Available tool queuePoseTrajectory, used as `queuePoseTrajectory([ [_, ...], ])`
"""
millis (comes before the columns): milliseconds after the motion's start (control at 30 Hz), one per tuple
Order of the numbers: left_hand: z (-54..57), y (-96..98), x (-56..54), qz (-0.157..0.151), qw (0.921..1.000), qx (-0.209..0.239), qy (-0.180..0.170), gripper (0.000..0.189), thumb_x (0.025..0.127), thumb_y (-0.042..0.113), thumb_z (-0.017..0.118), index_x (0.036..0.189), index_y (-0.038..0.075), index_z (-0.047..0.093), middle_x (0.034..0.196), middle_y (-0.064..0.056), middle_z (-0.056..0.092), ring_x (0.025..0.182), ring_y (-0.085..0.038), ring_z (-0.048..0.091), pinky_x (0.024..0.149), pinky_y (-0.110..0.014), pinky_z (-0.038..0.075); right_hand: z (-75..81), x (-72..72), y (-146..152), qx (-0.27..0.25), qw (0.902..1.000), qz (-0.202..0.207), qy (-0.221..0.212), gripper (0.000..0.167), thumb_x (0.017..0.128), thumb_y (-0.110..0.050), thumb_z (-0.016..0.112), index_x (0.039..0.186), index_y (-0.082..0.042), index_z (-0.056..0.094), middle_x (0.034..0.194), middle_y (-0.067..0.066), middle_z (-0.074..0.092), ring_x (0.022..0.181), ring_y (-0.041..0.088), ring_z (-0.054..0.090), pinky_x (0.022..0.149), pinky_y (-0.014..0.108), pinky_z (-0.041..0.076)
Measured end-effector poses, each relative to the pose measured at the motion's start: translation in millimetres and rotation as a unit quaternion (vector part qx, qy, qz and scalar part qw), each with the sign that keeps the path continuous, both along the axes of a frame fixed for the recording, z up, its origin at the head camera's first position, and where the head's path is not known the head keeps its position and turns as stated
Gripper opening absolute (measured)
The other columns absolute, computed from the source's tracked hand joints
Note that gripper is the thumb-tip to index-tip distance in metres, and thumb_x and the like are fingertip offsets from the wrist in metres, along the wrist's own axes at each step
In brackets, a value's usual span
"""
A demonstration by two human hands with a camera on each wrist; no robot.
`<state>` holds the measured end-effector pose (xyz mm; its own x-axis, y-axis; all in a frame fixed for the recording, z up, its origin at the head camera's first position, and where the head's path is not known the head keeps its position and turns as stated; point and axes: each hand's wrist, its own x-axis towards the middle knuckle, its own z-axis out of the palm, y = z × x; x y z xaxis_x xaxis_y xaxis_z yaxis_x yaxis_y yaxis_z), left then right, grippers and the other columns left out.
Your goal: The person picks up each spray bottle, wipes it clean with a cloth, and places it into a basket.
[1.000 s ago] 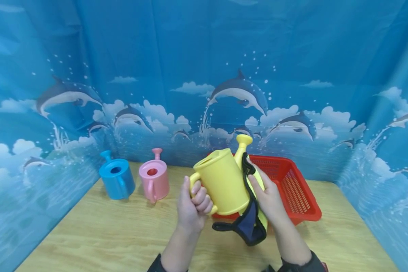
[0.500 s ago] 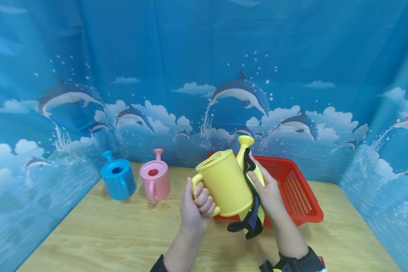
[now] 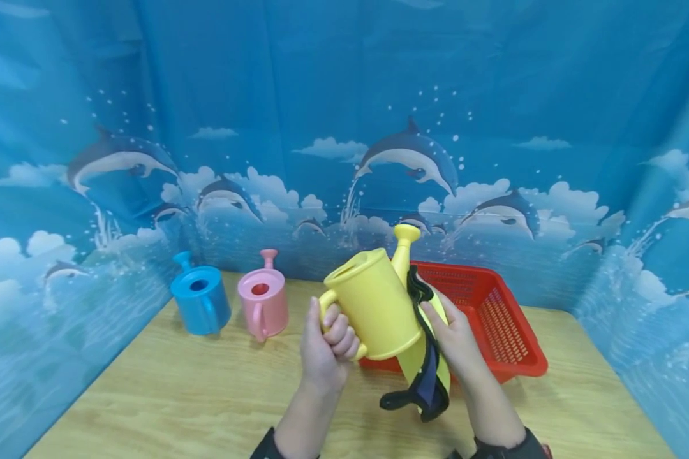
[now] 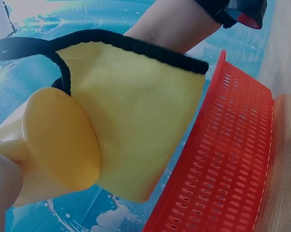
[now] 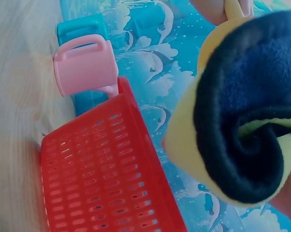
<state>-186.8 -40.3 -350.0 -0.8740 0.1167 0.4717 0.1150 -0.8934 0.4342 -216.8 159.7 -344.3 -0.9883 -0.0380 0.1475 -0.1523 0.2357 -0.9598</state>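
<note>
My left hand (image 3: 327, 347) grips the handle of a yellow watering can (image 3: 373, 303), which is held tilted above the table, its spout pointing up. In my right hand (image 3: 456, 331) is a yellow cloth (image 4: 131, 111) with black edging, a black hanging loop and a dark blue other side (image 5: 266, 63). The cloth is bunched against the can's spout side, and its lower end hangs down. The left wrist view shows the can's round base overlapping the cloth. Part of my right fingers is hidden behind the cloth.
Behind my right hand stands a red perforated plastic basket (image 3: 508, 319). A blue watering can (image 3: 201, 303) and a pink watering can (image 3: 264, 306) stand upright at the left of the wooden table (image 3: 178, 395). A blue dolphin-print curtain (image 3: 321, 127) encloses the back and sides.
The can moved slightly right, then back left. The cloth's hanging end and loop swung right and are now lower, folded narrower than a second ago. Both hands keep their holds.
</note>
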Motion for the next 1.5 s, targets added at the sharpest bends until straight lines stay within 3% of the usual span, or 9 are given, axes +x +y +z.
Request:
queuePoseTrajectory([
  [100,0.8,0.0,-0.1,0.012,0.9999,-0.005,-0.009,0.057,0.106,0.038,0.005,0.065,0.023,0.042,0.05,0.009,0.024,0.042,-0.005,0.015,0.042,-0.024,0.002,-2.8,0.8,2.3,0.017,0.9998,0.004,-0.005,0.053,0.099,-0.04,0.052,0.145,-0.017,0.042,0.143,0.008,0.051,0.12,0.011,0.054,0.09,0.018,0.047],
  [200,1.2,-0.1,0.3,0.024,0.9995,-0.011,-0.018,0.056,0.106,0.038,0.007,0.064,0.023,0.042,0.05,0.009,0.025,0.042,-0.006,0.016,0.042,-0.024,0.003,-5.4,2.9,5.0,0.025,0.9996,0.008,-0.008,0.052,0.098,-0.042,0.053,0.144,-0.019,0.044,0.143,0.005,0.05,0.125,0.011,0.049,0.092,0.018,0.046],
  [367,2.1,0.6,1.4,0.037,0.9988,-0.017,-0.026,0.056,0.107,0.037,0.009,0.064,0.023,0.042,0.049,0.009,0.028,0.041,-0.006,0.017,0.042,-0.024,0.004,-7.4,9.1,8.3,0.02,0.9996,0.007,0.016,0.047,0.098,-0.036,0.055,0.141,-0.019,0.049,0.14,0.007,0.054,0.11,-0.004,0.056,0.086,0.019,0.05],
  [533,2.1,2.1,2.0,0.051,0.9981,-0.02,-0.029,0.054,0.107,0.037,0.01,0.065,0.023,0.042,0.049,0.01,0.028,0.042,-0.006,0.018,0.042,-0.024,0.005,-8.3,15.0,10.3,0.021,0.9984,0.007,0.052,0.04,0.098,-0.031,0.056,0.136,-0.017,0.054,0.132,0.011,0.059,0.095,-0.001,0.064,0.079,0.023,0.055],
  [800,1.3,2.2,0.5,0.05,0.9985,0.0,-0.023,0.052,0.107,0.037,0.012,0.067,0.022,0.042,0.05,0.009,0.027,0.042,-0.006,0.016,0.041,-0.023,0.004,-11.3,19.2,17.9,0.114,0.9874,-0.017,0.108,0.036,0.097,-0.026,0.059,0.131,-0.015,0.059,0.128,0.006,0.063,0.107,-0.008,0.056,0.085,0.019,0.05],
  [1000,3.2,-1.7,-1.8,0.037,0.9991,0.023,0.0,0.054,0.107,0.037,0.009,0.067,0.021,0.042,0.051,0.008,0.023,0.042,-0.005,0.015,0.042,-0.023,0.003,-7.2,25.7,31.8,0.119,0.984,-0.01,0.132,0.035,0.097,-0.022,0.058,0.131,-0.014,0.058,0.125,0.001,0.064,0.1,-0.006,0.06,0.08,0.02,0.053],
  [1200,3.2,-2.7,-2.5,0.054,0.9984,-0.011,0.015,0.053,0.107,0.034,0.007,0.068,0.022,0.041,0.052,0.007,0.023,0.043,-0.007,0.015,0.042,-0.025,0.003,-6.1,30.0,35.1,0.078,0.9774,-0.032,0.194,0.033,0.096,-0.01,0.058,0.129,-0.01,0.059,0.103,-0.021,0.064,0.077,0.001,0.065,0.063,0.023,0.056],
  [1367,0.7,-3.9,-3.7,0.076,0.9951,-0.037,0.051,0.053,0.107,0.031,0.005,0.068,0.022,0.04,0.053,0.006,0.021,0.043,-0.008,0.014,0.041,-0.026,0.003,-6.0,31.6,38.0,0.069,0.9725,-0.072,0.21,0.035,0.095,-0.006,0.059,0.129,-0.011,0.059,0.1,-0.021,0.063,0.078,0.0,0.064,0.064,0.019,0.054],
  [1500,0.8,-5.1,-3.0,0.104,0.9903,-0.073,0.056,0.05,0.108,0.031,0.009,0.068,0.023,0.039,0.052,0.005,0.021,0.042,-0.01,0.013,0.041,-0.029,0.003,-4.3,32.5,41.3,0.086,0.9668,-0.106,0.216,0.037,0.094,-0.005,0.06,0.13,-0.013,0.059,0.1,-0.024,0.062,0.078,-0.002,0.062,0.065,0.015,0.052],
])
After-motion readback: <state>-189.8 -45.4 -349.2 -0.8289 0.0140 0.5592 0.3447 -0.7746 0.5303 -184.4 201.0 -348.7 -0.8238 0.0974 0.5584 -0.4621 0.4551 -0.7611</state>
